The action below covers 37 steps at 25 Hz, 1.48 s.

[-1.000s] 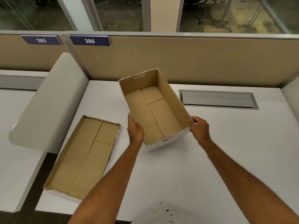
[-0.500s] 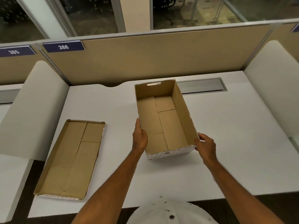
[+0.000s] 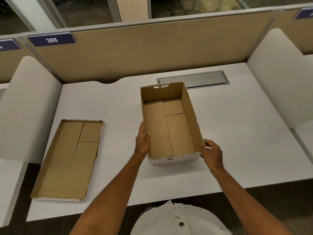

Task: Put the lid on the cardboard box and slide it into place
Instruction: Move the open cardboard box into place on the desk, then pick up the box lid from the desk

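An open, empty cardboard box (image 3: 171, 122) stands on the white desk (image 3: 237, 133), its long side running away from me. My left hand (image 3: 142, 141) grips its left wall near the front corner. My right hand (image 3: 210, 152) holds the front right corner. The shallow cardboard lid (image 3: 69, 158) lies upside down on the desk to the left, apart from the box and from both hands.
A beige partition (image 3: 152, 48) with a "386" sign closes the back of the desk. White side dividers (image 3: 28, 107) stand left and right (image 3: 279, 78). A metal cable flap (image 3: 193, 79) lies just behind the box.
The box has turned from a slant to nearly straight in front of me, with both hands still on it. My view has swung right and tilted down. The lid has stayed in place.
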Available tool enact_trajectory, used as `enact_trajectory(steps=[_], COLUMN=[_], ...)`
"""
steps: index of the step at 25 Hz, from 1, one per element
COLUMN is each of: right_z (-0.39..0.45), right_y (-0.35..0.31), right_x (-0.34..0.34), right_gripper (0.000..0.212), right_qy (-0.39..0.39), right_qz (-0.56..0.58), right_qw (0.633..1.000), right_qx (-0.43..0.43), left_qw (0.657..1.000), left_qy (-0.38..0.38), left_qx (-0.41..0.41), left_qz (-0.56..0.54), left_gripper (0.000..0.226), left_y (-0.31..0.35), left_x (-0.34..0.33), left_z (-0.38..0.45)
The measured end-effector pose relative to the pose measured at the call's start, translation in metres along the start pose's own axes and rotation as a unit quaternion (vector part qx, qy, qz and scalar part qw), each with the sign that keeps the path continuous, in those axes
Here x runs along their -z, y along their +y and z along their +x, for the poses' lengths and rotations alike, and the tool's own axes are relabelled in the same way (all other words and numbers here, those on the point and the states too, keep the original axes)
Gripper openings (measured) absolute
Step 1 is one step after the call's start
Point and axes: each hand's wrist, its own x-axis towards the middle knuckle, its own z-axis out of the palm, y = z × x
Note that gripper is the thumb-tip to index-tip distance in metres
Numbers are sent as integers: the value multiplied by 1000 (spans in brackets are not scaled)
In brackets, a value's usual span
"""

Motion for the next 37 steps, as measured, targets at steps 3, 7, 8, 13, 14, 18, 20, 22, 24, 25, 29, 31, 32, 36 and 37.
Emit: enact_trajectory(steps=[3,7,8,13,14,18,20,22,24,25,29,31,32,36,37], right_z=[1,-3,-4,-3,-4,-18,-32,-50,-73,-84,-125,-142,-149,-169,-172], right_y=[0,-11,-15,-52,-62,-104,-122,-137,-148,-152,-155,-151,-147,-125,-119], right_x=[0,3,2,-25,-35,-93,-127,-162,-195,-212,-271,-298,-311,-353,-363], right_gripper=[31,42,49,63,63,60,59,58,55,55,55,54,54,55,56], right_qy=[-1,12,34,94,86,9,-28,-61,-100,-120,-199,-232,-251,-318,-334], right_qz=[-11,-102,-150,-263,-261,-223,-212,-201,-182,-175,-171,-179,-184,-209,-212], right_qw=[1000,995,987,935,932,930,920,906,896,890,866,855,851,852,853], right_qx=[0,20,43,217,237,291,327,368,393,403,427,429,423,361,341], left_qw=[1000,1000,1000,998,997,986,978,969,959,954,935,924,917,884,873], left_qy=[-2,0,5,63,79,153,189,223,249,260,301,318,328,383,398], left_qx=[0,3,4,12,15,39,58,83,109,120,159,184,200,259,276], left_qz=[0,-8,-9,-17,-21,-46,-61,-70,-77,-85,-103,-104,-104,-73,-59], left_gripper=[63,62,63,65,64,61,61,62,62,62,63,63,63,61,60], left_y=[0,1,1,-6,-10,-36,-54,-73,-91,-101,-141,-161,-171,-200,-208], left_x=[0,2,3,33,43,96,124,153,177,188,218,229,234,245,247], left_z=[0,1,0,-5,-7,-25,-38,-54,-70,-79,-104,-114,-118,-130,-131])
